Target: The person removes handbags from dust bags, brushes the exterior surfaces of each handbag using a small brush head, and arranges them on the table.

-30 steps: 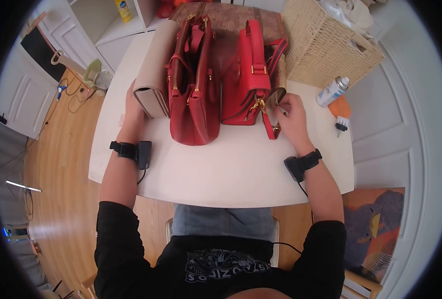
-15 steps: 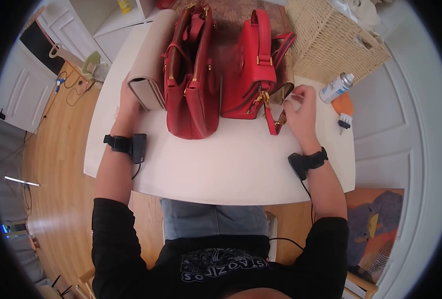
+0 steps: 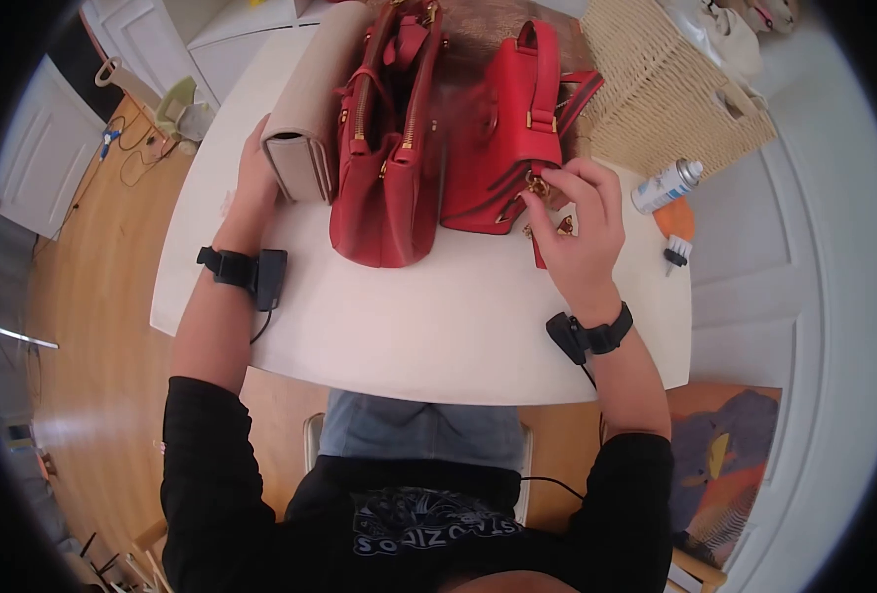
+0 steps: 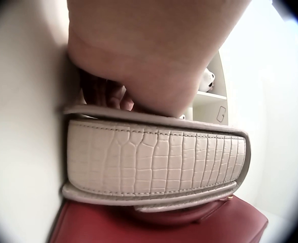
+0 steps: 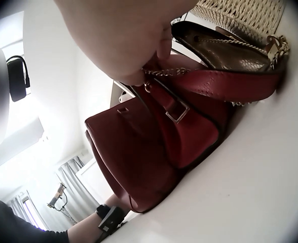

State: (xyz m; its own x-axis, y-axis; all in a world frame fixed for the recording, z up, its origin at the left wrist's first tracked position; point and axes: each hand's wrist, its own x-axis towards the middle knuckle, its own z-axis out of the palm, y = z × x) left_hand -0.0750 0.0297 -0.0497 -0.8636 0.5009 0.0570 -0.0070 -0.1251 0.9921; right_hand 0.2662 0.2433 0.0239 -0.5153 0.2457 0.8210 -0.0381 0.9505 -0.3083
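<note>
My left hand (image 3: 250, 183) rests against the outer side of a beige crocodile-textured handbag (image 4: 154, 159), its fingers partly hidden behind the bag in the left wrist view. Right beside that bag stands a larger red handbag (image 3: 384, 217) with its top unzipped. A second red handbag (image 3: 488, 163), with a top handle, stands to the right. At its near end my right hand (image 3: 588, 237) pinches the red shoulder strap (image 5: 220, 85) by its gold chain end (image 5: 172, 72). Behind the strap lies a brown snakeskin-look bag (image 5: 230, 55) with a gold chain.
Toward the back right is a woven basket (image 3: 656, 74) with light cloth in it. A spray can (image 3: 668, 186) and a brush with white bristles (image 3: 677, 245) lie at the table's right side. A brown patterned case (image 3: 483, 22) stands behind the bags.
My right hand has moved left from beside the brown bag to the gold hardware on the second red handbag. The left hand stays at the beige handbag.
</note>
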